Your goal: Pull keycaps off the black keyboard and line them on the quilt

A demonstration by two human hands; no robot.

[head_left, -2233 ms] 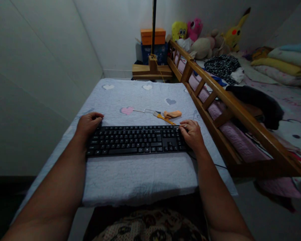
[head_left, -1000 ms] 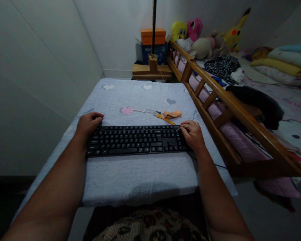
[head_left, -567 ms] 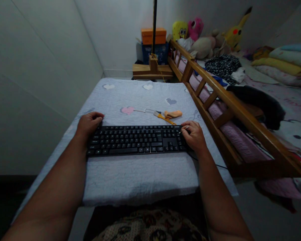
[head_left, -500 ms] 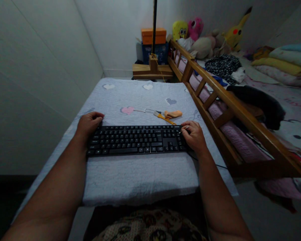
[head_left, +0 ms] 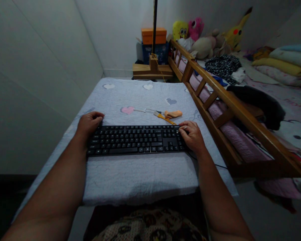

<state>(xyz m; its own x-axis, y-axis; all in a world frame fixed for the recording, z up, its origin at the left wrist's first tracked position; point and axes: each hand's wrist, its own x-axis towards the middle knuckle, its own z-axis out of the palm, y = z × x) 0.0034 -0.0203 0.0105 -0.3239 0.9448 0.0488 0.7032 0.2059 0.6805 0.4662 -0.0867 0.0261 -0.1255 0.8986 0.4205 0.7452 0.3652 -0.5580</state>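
A black keyboard (head_left: 137, 140) lies flat on the cloth-covered table. My left hand (head_left: 88, 124) is at its far left corner, thumb and fingers curled about the edge and steadying it. Over the number keys at the right end is my right hand (head_left: 192, 135), its fingers pinched on a small, thin, pale stick (head_left: 182, 128). Most of that stick is hidden by the fingers, and its kind does not show. Just behind the keyboard lie a yellow-handled brush (head_left: 165, 118), an orange cloth (head_left: 173, 114) and a thin wire tool (head_left: 150, 110).
A pale tablecloth (head_left: 140, 174) with hearts covers the table. From the keyboard's right end a black cable (head_left: 219, 166) runs off the side. Along the right stands a wooden bed rail (head_left: 220, 90). A wooden stand (head_left: 153, 70) with a pole is beyond the far edge.
My right hand has shifted slightly left over the number keys, still pinching the pale stick. My left hand and the keyboard have stayed put.
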